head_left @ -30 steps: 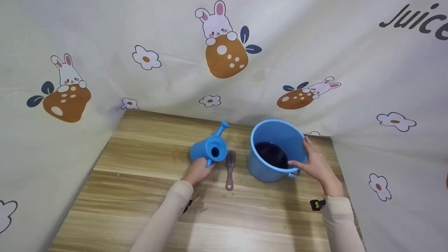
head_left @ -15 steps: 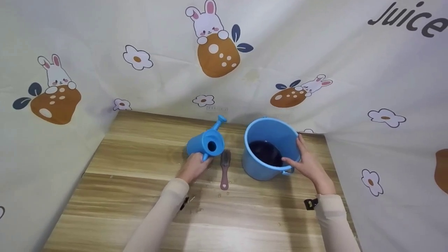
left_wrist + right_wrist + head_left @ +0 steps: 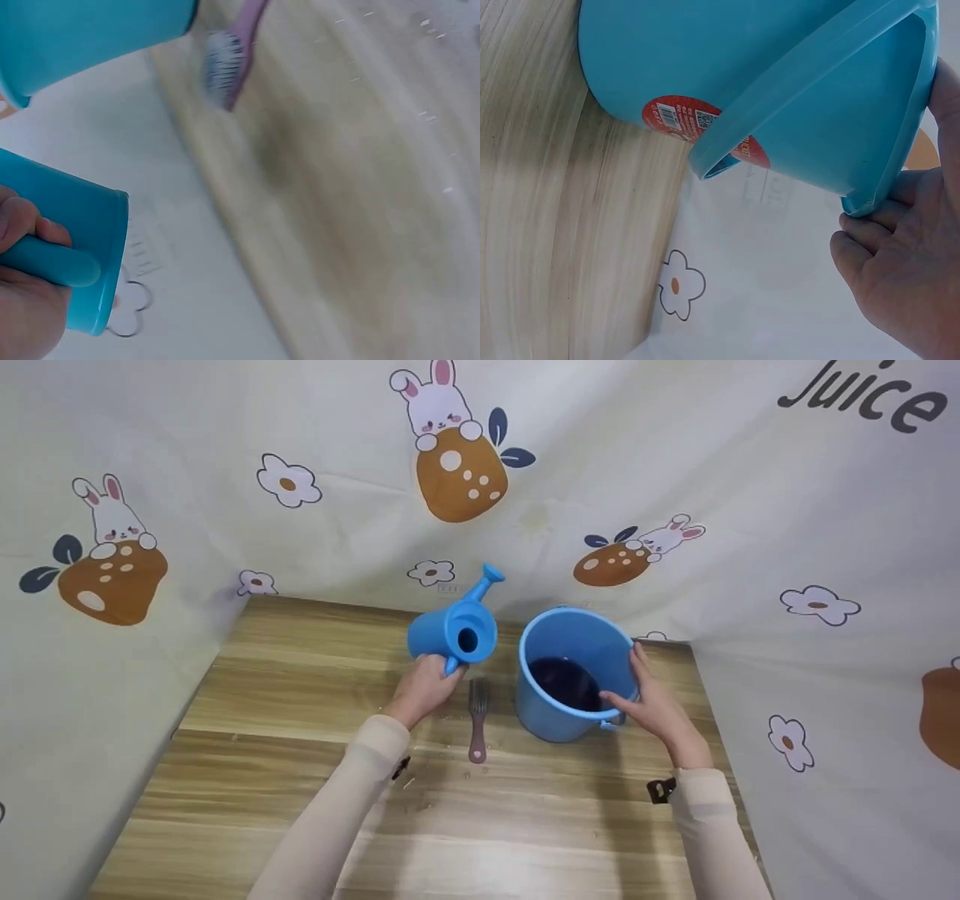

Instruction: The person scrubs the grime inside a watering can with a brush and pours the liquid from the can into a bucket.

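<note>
My left hand (image 3: 426, 687) grips the handle of a blue watering can (image 3: 431, 636), which is raised off the wooden table. Its sprinkler spout points to the far right, and a dark round opening faces up. To the right stands a blue bucket (image 3: 544, 714) with dark-looking liquid in its bottom. My right hand (image 3: 664, 716) holds the bucket's right rim, with the thumb over the inner side. In the right wrist view, fingers curl at the rim, and the bucket's handle (image 3: 780, 82) hangs down its side. A purple brush (image 3: 478, 727) lies between can and bucket.
The wooden table (image 3: 262, 810) carries scattered water drops (image 3: 427, 116) near the brush. Printed cloth (image 3: 337, 532) with rabbits and flowers rises along the back and both sides. The bucket stands close to the back cloth.
My left hand has lifted the watering can up and slightly to the right, toward the back cloth. The right hand stays on the bucket rim. The head view has shifted a little.
</note>
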{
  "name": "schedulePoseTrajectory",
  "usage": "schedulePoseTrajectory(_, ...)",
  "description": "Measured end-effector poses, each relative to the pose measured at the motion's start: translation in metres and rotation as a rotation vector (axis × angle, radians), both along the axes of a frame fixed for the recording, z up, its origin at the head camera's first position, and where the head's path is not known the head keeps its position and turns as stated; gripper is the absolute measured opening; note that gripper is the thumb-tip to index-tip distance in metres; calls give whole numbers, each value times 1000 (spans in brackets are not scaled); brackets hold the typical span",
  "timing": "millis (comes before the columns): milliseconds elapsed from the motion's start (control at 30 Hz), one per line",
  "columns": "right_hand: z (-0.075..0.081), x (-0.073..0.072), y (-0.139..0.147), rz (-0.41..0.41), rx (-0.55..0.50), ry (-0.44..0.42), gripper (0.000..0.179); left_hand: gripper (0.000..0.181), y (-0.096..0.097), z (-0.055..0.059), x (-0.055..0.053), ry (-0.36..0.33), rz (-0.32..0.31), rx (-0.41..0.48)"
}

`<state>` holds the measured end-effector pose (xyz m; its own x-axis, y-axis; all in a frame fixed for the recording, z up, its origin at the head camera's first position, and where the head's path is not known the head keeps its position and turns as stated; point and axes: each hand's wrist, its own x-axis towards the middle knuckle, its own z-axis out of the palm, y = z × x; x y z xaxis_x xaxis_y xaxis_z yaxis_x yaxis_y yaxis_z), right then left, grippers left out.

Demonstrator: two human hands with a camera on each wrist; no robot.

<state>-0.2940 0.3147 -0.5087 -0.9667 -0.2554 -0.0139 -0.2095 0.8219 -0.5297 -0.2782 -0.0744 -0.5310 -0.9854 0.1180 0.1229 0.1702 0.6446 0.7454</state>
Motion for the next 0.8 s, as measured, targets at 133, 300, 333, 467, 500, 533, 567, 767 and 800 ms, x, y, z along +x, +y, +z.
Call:
schedulePoseTrajectory(133, 1, 0, 0, -6, -2, -9, 100, 51, 5, 16, -3, 12, -20, -29)
schedulePoseTrajectory(300, 1, 1, 1, -11, 13, -6, 101, 50, 13, 35, -7, -7, -48, -52)
schedulePoseTrajectory(333, 1, 1, 1, -9, 18, -3, 101, 50, 15, 38, -7, -10, -51, -57)
schedulePoseTrajectory(467, 0, 1, 1, -13, 21, 0, 101, 50, 22, 49, -12, 12, -67, -123)
schedulePoseTrajectory(500, 0, 1, 1, -12, 20, 1, 100, 50, 24, 52, -13, 20, -74, -142)
schedulePoseTrajectory(533, 0, 1, 1, -11, 15, -1, 100, 50, 26, 55, -14, 33, -79, -162)
schedulePoseTrajectory(567, 0, 1, 1, -13, 9, -1, 100, 50, 28, 58, -15, 45, -85, -180)
schedulePoseTrajectory(767, -2, 0, 1, 2, 19, 31, 100, 47, 39, 69, -22, 150, -130, -271)
schedulePoseTrajectory(800, -2, 0, 1, 4, 24, 34, 100, 47, 40, 71, -23, 169, -136, -288)
